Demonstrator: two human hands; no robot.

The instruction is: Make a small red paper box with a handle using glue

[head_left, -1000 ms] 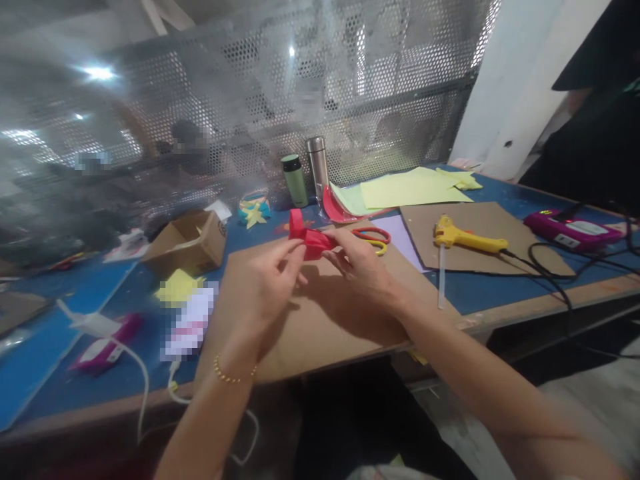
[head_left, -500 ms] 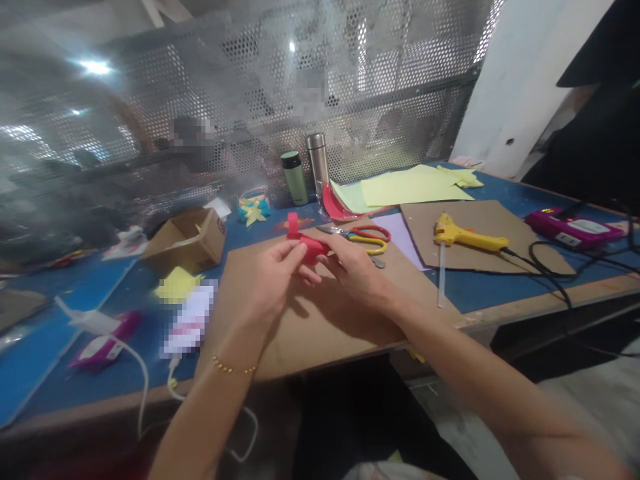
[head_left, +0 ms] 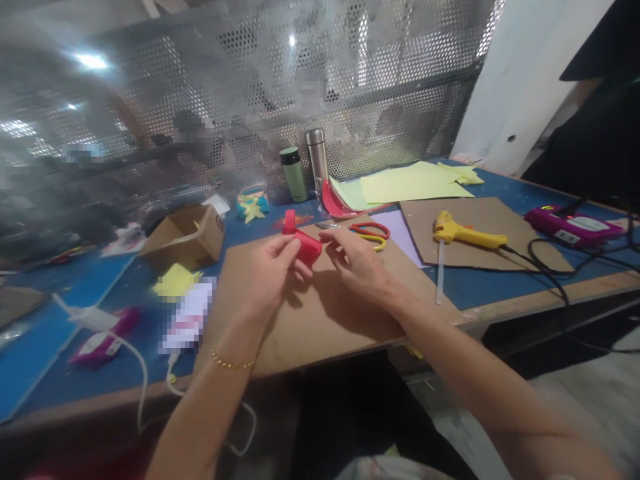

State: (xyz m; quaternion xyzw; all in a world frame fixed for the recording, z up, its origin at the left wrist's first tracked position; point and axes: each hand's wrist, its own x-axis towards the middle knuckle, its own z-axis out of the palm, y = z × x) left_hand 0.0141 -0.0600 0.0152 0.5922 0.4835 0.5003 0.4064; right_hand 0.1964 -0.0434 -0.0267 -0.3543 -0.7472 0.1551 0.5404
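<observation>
Between thumb and fingers, my left hand (head_left: pixel 270 270) grips a small red box-like piece (head_left: pixel 309 248), whose material I cannot make out; a looped red strip sticks up at its far end. Just right of that piece is my right hand (head_left: pixel 357 263), its fingers half bent and apart, with nothing visible in them. Both hands are above a brown cardboard sheet (head_left: pixel 300 340). Scissors (head_left: pixel 370 233) with red and yellow handles lie beyond my right hand, partly hidden by it.
A yellow glue gun (head_left: pixel 470 235) lies on cardboard at the right, its cord trailing off. An open carton (head_left: pixel 190 237) stands at the left. Behind are a green bottle (head_left: pixel 294 177), a steel flask (head_left: pixel 317 160) and yellow paper sheets (head_left: pixel 410 183). White cables hang over the front edge.
My right hand has let go of the red piece and drawn slightly right, its fingers parting. More of the red piece shows. My left hand still holds it in nearly the same place.
</observation>
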